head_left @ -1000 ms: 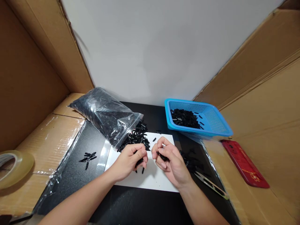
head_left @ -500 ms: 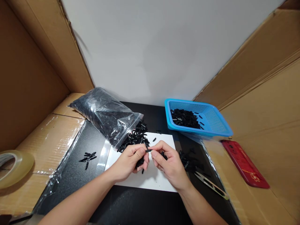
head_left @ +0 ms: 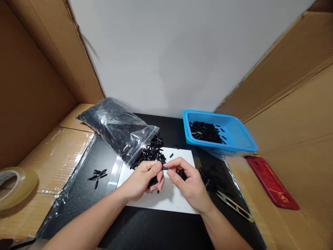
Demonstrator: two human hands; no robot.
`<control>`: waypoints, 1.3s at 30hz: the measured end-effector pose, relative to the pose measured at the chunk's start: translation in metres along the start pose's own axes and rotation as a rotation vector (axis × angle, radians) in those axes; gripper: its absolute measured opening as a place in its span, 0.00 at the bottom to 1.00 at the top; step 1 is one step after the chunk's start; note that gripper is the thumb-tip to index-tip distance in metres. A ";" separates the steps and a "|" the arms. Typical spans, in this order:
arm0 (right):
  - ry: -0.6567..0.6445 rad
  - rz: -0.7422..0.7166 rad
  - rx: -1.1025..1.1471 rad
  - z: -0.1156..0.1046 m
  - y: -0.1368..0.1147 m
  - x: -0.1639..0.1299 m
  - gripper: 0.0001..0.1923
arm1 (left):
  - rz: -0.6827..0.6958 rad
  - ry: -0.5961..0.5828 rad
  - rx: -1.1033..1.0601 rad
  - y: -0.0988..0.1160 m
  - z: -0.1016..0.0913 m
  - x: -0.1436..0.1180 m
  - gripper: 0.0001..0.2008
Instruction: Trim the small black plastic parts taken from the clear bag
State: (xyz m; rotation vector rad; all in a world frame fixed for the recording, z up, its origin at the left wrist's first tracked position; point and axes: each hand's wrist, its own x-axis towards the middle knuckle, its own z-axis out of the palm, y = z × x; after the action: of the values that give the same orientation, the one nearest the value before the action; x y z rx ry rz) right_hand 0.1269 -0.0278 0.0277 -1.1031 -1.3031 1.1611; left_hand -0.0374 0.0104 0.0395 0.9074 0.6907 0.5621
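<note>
Just below the middle of the frame, over a white sheet [head_left: 171, 199], one small black piece [head_left: 165, 168] was pinched at its two ends between the fingertips of the left hand [head_left: 144, 180] and the right hand [head_left: 188, 184]. Both hands were curled closed: more black pieces were bunched in the left palm, and a few more showed under the right fingers. A loose heap of black pieces [head_left: 152, 154] lay spilled from the mouth of a clear bag [head_left: 117, 128] at centre left. A blue basket [head_left: 234, 133], partly filled with similar pieces, stood at centre right. The step was judged to be the checking or passing over of a single piece. A steady fingertip pinch seemed called for next, so that the piece would not be dropped. Thread snips [head_left: 234, 205] lay untouched at lower right.
</note>
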 end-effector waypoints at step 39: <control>0.003 0.011 -0.163 0.001 -0.004 0.007 0.08 | -0.090 0.040 -0.102 0.005 -0.006 -0.002 0.32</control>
State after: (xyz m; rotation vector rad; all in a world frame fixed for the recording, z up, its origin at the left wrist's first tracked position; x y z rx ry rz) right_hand 0.1253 -0.0218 0.0322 -1.2310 -1.4104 1.0751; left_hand -0.0438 0.0151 0.0415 0.7679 0.7293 0.5320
